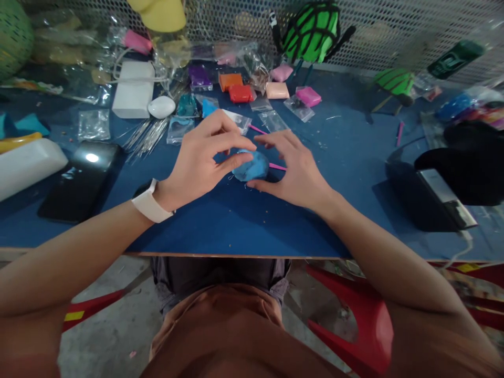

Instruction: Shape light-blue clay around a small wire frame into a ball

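A lump of blue modelling clay (254,168) lies on the blue table between my hands. My left hand (205,155), with a white band on its wrist, reaches over it from the left. Its thumb and index finger come close together at the lump's upper left edge, in a pinch on the clay. My right hand (297,170) curves around the other side, fingers and thumb apart, the thumb tip by the lower edge. A thin pink stick (277,167) shows between the lump and my right hand. Whether the right fingers press the clay, I cannot tell.
Packets of coloured clay, including a red one (241,94), lie behind my hands, near a bundle of thin wires (147,137). A phone (82,181) is at left. A black box-like device (429,202) stands at right. The table's front edge (236,256) is close to my body.
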Demonstrator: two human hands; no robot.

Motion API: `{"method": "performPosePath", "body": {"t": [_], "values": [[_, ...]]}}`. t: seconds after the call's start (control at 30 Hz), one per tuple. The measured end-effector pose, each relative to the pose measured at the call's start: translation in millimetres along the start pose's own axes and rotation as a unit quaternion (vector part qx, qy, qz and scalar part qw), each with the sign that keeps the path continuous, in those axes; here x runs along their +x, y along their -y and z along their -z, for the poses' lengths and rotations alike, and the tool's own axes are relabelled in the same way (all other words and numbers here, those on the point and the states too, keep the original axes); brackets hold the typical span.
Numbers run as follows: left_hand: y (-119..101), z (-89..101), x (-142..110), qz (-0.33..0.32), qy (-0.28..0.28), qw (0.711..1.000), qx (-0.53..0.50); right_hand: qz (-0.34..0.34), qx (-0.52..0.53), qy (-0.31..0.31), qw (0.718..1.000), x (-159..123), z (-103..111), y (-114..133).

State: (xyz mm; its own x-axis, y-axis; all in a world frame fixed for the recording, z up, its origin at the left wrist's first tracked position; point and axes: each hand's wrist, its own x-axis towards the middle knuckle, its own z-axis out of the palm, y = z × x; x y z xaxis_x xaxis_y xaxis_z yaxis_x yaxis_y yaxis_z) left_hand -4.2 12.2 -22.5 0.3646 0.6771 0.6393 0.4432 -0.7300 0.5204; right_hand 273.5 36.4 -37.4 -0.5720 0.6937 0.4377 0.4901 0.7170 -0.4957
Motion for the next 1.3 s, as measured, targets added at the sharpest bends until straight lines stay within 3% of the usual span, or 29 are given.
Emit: {"method": "performPosePath", "body": {"t": [0.13, 0.3, 0.4, 0.53, 0.7, 0.8, 1.07, 1.3], "values": [[-0.4, -11.5, -0.9, 0.025, -0.011, 0.99, -0.136, 0.059, -0.007, -0.072, 0.996, 0.3, 0.3, 2.8], [-4.5, -15.5, 0.4, 0.059, 0.027, 0.978, -0.198, 0.139, 0.0, -0.088, 0.986, 0.1, -6.9, 3.5], [-3.1, -8.8, 1.5, 0.058, 0.055, 0.981, -0.174, 0.131, 0.012, -0.1, 0.986, 0.0, -6.8, 6.1], [12.7, 5.4, 0.9, 0.039, 0.131, 0.989, -0.062, 0.07, 0.01, -0.111, 0.991, 1.6, 0.9, 7.0], [36.6, 10.2, -1.4, 0.069, 0.264, 0.962, 0.006, 0.067, 0.017, -0.083, 0.994, 3.7, 5.3, -0.1], [41.4, 4.3, -0.7, 0.082, 0.295, 0.952, 0.002, 0.086, 0.013, -0.062, 0.994, 2.6, 2.8, 0.5], [27.5, -4.7, -3.8, 0.069, 0.241, 0.966, 0.061, 0.095, 0.01, -0.055, 0.994, 0.9, 4.4, 10.4], [38.6, -13.7, -14.0, 0.064, 0.138, 0.987, 0.057, 0.075, 0.035, -0.059, 0.995, 4.1, -0.8, 2.4]]}}
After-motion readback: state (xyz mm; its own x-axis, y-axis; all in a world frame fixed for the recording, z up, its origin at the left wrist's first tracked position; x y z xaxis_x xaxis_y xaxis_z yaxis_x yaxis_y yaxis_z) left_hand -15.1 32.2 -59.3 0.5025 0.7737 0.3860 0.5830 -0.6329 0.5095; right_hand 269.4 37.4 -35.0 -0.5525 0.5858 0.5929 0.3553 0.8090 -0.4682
